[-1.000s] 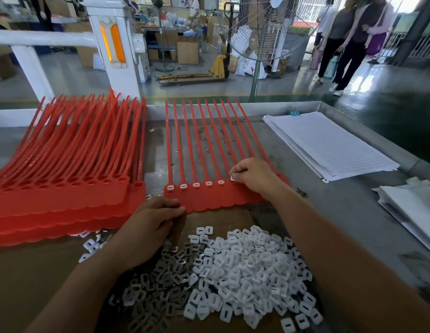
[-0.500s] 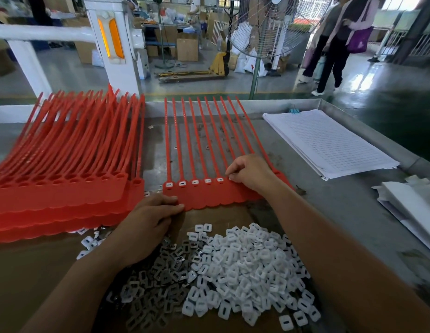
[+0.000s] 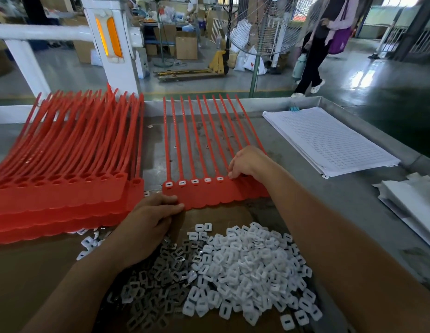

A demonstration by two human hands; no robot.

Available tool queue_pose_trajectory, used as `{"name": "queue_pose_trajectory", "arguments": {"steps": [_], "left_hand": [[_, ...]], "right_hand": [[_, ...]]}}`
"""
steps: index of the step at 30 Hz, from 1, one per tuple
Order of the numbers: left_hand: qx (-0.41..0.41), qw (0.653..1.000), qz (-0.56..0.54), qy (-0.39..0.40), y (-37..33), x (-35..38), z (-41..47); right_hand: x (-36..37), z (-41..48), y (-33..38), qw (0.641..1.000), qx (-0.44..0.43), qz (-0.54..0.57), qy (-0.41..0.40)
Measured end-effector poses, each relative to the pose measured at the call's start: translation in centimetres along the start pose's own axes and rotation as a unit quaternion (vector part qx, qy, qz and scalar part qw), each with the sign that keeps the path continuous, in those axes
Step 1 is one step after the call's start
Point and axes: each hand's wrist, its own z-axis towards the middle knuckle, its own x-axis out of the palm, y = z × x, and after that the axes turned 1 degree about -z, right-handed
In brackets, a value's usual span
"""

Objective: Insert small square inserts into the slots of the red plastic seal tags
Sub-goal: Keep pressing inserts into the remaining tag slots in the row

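A strip of joined red seal tags (image 3: 209, 195) lies flat on the table, tails pointing away. Its five left slots hold white square inserts (image 3: 194, 181). My right hand (image 3: 247, 162) has its fingers curled down, tips at the sixth slot, pinching a small insert that the fingers mostly hide. My left hand (image 3: 149, 219) rests with straight fingers on the strip's near left edge. A heap of loose white inserts (image 3: 245, 267) lies on brown cardboard (image 3: 28, 272) in front of me.
A pile of grey metal clips (image 3: 165, 272) lies left of the white heap. A thick stack of red tags (image 3: 60, 188) fills the left side. Gridded paper sheets (image 3: 329, 140) and white paper (image 3: 413, 200) lie to the right, near the table's raised rim (image 3: 353, 121).
Both hands stay almost where they were; my right fingertips remain at the sixth slot. People in the background have walked to the left.
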Motion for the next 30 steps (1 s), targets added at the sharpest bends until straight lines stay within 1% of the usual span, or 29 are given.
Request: {"name": "queue_pose_trajectory", "arguments": {"steps": [3, 5, 8, 9, 10, 13, 17, 22, 24, 27, 30], "left_hand": [[-0.008, 1.000, -0.004, 0.001, -0.3, -0.1, 0.0], [-0.010, 1.000, -0.003, 0.001, -0.3, -0.1, -0.1], [-0.011, 1.000, -0.003, 0.000, -0.3, -0.1, 0.0], [-0.012, 1.000, -0.003, 0.001, -0.2, -0.1, 0.0], [-0.012, 1.000, -0.003, 0.002, -0.2, -0.2, 0.0], [-0.010, 1.000, 0.000, 0.005, 0.0, -0.3, 0.0], [0.001, 1.000, -0.004, 0.002, 0.3, -0.3, 0.1], [-0.005, 1.000, -0.010, 0.007, 0.3, -0.4, 0.0], [-0.007, 1.000, -0.007, 0.008, 0.2, -0.5, 0.0], [-0.010, 1.000, -0.008, 0.002, 0.1, -0.5, 0.0], [-0.013, 1.000, -0.008, 0.004, 0.1, -0.4, -0.1]], "right_hand": [[-0.5, 0.3, 0.3, 0.999, -0.005, -0.033, 0.002], [-0.4, 0.1, 0.2, 0.999, -0.001, -0.034, 0.005], [0.0, -0.2, -0.3, 0.997, 0.011, 0.075, -0.006], [0.1, -0.4, -0.6, 0.992, 0.019, 0.124, -0.031], [0.1, -0.4, -0.8, 0.988, 0.015, 0.146, -0.046], [0.6, -0.9, -1.0, 0.983, -0.001, 0.173, -0.054], [1.1, -1.5, -1.4, 0.979, -0.027, 0.184, -0.088], [0.9, -2.7, -2.2, 0.962, -0.074, 0.251, -0.079], [0.9, -3.5, -2.6, 0.959, -0.103, 0.248, -0.085], [0.8, -5.1, -2.9, 0.962, -0.161, 0.203, -0.084], [0.7, -6.9, -3.0, 0.970, -0.191, 0.149, -0.030]]}}
